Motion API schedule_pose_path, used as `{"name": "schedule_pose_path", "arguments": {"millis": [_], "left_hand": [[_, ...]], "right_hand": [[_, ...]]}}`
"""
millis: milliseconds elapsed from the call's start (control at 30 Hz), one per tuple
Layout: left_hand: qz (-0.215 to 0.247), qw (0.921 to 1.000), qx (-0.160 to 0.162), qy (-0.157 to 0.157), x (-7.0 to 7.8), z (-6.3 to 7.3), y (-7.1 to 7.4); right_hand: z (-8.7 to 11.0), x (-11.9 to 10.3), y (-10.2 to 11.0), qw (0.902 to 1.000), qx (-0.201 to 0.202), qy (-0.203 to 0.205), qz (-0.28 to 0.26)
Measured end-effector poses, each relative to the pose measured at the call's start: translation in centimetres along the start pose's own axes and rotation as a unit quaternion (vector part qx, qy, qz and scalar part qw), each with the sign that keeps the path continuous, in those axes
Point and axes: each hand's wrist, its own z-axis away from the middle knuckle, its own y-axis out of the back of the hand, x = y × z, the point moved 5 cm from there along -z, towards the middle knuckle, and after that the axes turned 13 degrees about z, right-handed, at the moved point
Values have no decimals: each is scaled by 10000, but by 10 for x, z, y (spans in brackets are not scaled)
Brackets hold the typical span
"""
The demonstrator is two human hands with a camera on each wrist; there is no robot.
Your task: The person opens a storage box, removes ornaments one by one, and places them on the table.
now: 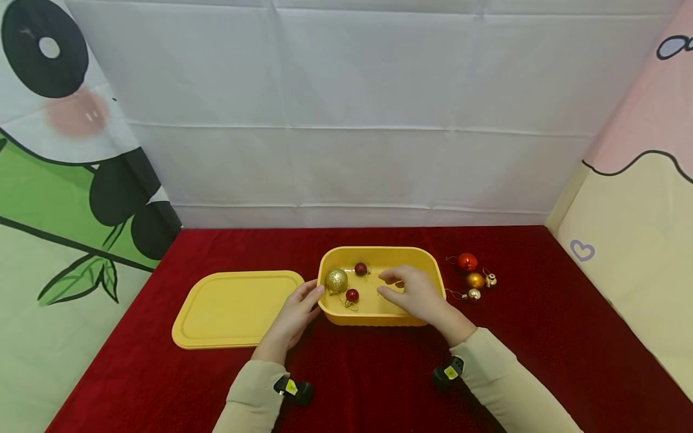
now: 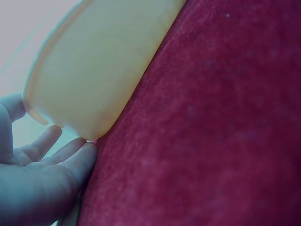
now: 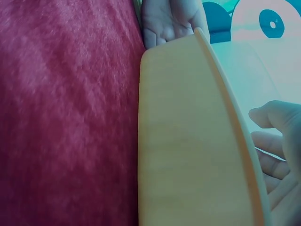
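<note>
A yellow plastic box point(image 1: 380, 320) stands on the red cloth, holding a glittery gold bauble point(image 1: 337, 280) and two small dark red baubles, one at the back point(image 1: 361, 269) and one nearer the front point(image 1: 352, 295). My left hand point(image 1: 295, 314) grips the box's left end, thumb at the rim and fingers against the outer wall, as the left wrist view also shows. Over the box's right half, my right hand point(image 1: 414, 293) hovers with thumb and fingers spread apart; nothing shows between them. In the right wrist view, that hand point(image 3: 282, 150) appears beyond the box's rim.
Left of the box lies a flat yellow lid point(image 1: 233, 310). On the right, a red bauble point(image 1: 467, 261), an orange-gold bauble point(image 1: 475, 281) and small gold baubles point(image 1: 474, 294) sit in a loose cluster. Behind the table hangs a white cloth point(image 1: 368, 168).
</note>
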Motion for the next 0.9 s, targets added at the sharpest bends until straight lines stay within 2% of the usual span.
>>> {"name": "schedule_pose_path", "arguments": {"millis": [167, 433, 700, 900], "left_hand": [[-7, 10000, -3, -27, 0, 1, 0], [-6, 10000, -21, -35, 1, 1, 0], [-10, 10000, -8, -3, 3, 2, 0], [18, 10000, -5, 8, 3, 2, 0]], "right_hand": [[-5, -5, -6, 9996, -252, -44, 74], [-11, -13, -15, 9982, -563, -70, -188], [-18, -22, -25, 9966, -812, -73, -65], [-25, -26, -33, 9935, -1103, -276, -18]]}}
